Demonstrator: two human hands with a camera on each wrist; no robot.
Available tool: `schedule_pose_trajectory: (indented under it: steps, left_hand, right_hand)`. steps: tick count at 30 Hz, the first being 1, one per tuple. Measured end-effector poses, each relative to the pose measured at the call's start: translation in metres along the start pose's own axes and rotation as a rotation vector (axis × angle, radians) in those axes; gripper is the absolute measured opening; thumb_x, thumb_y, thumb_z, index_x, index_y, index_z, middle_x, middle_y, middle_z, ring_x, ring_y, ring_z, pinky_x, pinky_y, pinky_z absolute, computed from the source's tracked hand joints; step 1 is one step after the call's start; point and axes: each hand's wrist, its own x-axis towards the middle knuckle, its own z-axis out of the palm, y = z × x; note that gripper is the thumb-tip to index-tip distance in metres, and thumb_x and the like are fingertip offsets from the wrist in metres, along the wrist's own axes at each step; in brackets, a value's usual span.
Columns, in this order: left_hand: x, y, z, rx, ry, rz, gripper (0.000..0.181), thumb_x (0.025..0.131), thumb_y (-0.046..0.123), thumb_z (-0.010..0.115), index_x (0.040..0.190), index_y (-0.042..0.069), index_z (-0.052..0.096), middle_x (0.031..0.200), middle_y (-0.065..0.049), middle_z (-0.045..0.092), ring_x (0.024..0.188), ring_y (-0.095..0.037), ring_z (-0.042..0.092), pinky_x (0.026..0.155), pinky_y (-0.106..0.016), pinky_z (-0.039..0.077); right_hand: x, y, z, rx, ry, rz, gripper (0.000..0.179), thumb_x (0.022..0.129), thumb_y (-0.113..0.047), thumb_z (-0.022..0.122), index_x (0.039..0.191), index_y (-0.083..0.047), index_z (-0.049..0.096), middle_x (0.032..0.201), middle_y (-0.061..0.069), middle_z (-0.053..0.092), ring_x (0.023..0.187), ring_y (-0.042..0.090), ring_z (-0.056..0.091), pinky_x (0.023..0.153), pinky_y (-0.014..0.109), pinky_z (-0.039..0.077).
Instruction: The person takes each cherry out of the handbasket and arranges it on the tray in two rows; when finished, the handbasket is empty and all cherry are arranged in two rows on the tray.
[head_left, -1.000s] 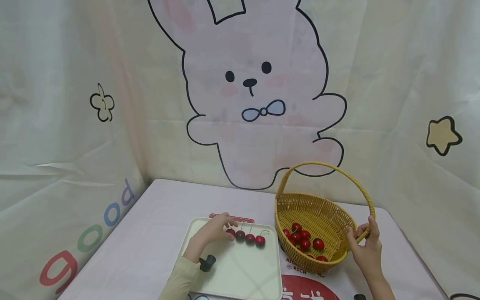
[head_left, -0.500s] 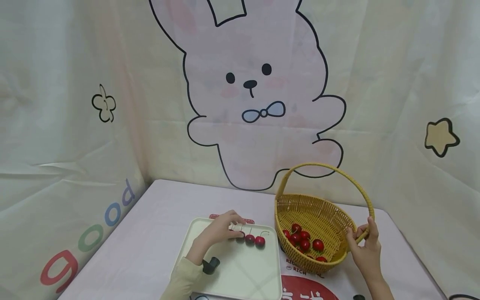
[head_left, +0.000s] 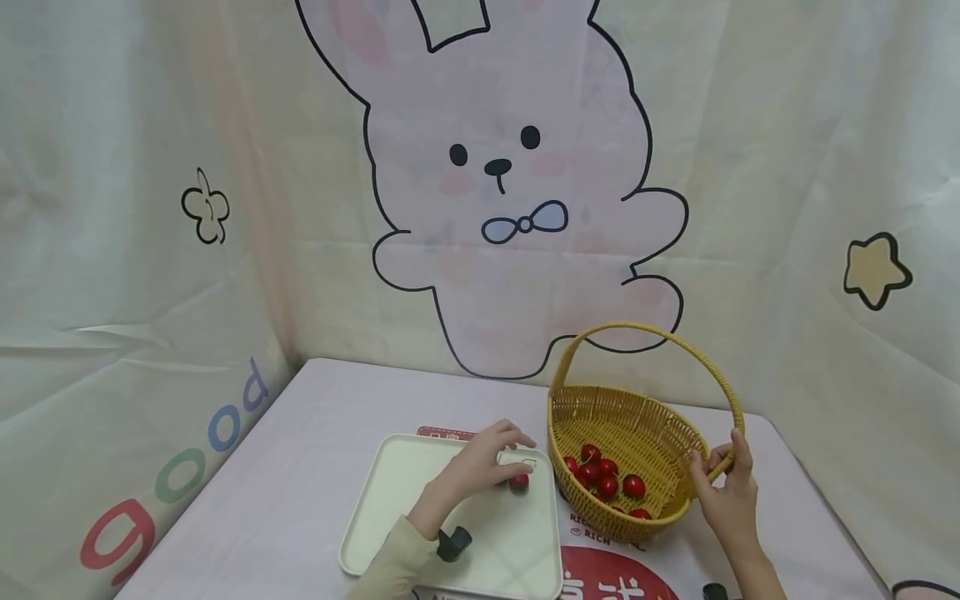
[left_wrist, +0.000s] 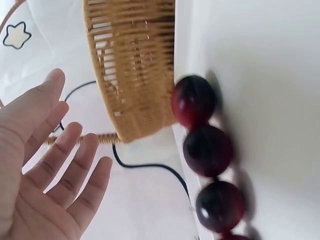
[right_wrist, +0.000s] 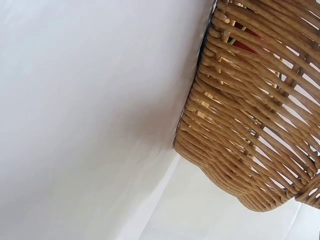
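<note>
My left hand [head_left: 480,462] reaches over the far right part of a cream tray [head_left: 390,500], thumb and fingers apart around a dark red cherry [head_left: 519,483]. In the left wrist view the left hand [left_wrist: 42,210] has spread, relaxed fingers and nothing in them. A row of cherries [left_wrist: 193,102] lies on the tray there; from the head most are hidden behind the hand. My right hand [head_left: 727,504] grips the handle base of a yellow woven basket [head_left: 656,446], thumb at its rim. Several red cherries [head_left: 607,486] lie inside. The right wrist view shows only the basket's woven side [right_wrist: 250,115].
The basket stands against the tray's right side. A red printed patch [head_left: 615,575] marks the white tabletop [head_left: 300,467] in front of the basket. Fabric walls close in the table, with a bunny drawing [head_left: 517,292] at the back.
My left hand has moved rightward along the row of cherries, from its left end to the rightmost one. The right hand keeps its grip on the basket handle.
</note>
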Motion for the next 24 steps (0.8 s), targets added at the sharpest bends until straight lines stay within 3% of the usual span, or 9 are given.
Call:
schedule_pose_trajectory:
  steps: [10, 16, 24]
  left_hand:
    - [0.028, 0.035, 0.029, 0.043, -0.050, 0.085, 0.033, 0.087, 0.035, 0.063, 0.114, 0.016, 0.064, 0.109, 0.004, 0.058, 0.100, -0.012, 0.056, 0.082, -0.016, 0.046]
    - [0.044, 0.043, 0.049, 0.058, -0.066, 0.125, 0.029, 0.087, 0.034, 0.062, 0.112, 0.019, 0.065, 0.108, 0.005, 0.058, 0.097, -0.006, 0.054, 0.079, -0.011, 0.044]
    - [0.065, 0.052, 0.069, 0.086, -0.130, 0.113, 0.031, 0.087, 0.037, 0.062, 0.112, 0.021, 0.066, 0.105, 0.006, 0.059, 0.093, -0.006, 0.055, 0.074, -0.007, 0.040]
  right_hand:
    - [-0.001, 0.000, 0.002, 0.015, 0.006, -0.008, 0.061, 0.093, -0.030, 0.048, 0.136, 0.000, 0.018, 0.082, -0.002, 0.033, 0.073, 0.000, 0.032, 0.064, 0.010, 0.028]
    - [-0.002, 0.002, 0.002, 0.022, 0.016, -0.024, 0.059, 0.093, -0.026, 0.049, 0.136, 0.000, 0.018, 0.080, 0.000, 0.033, 0.073, 0.000, 0.032, 0.064, 0.008, 0.027]
    - [-0.001, 0.001, 0.000, 0.018, 0.002, -0.016, 0.060, 0.093, -0.028, 0.049, 0.135, 0.001, 0.018, 0.082, -0.001, 0.033, 0.073, 0.000, 0.032, 0.063, 0.007, 0.028]
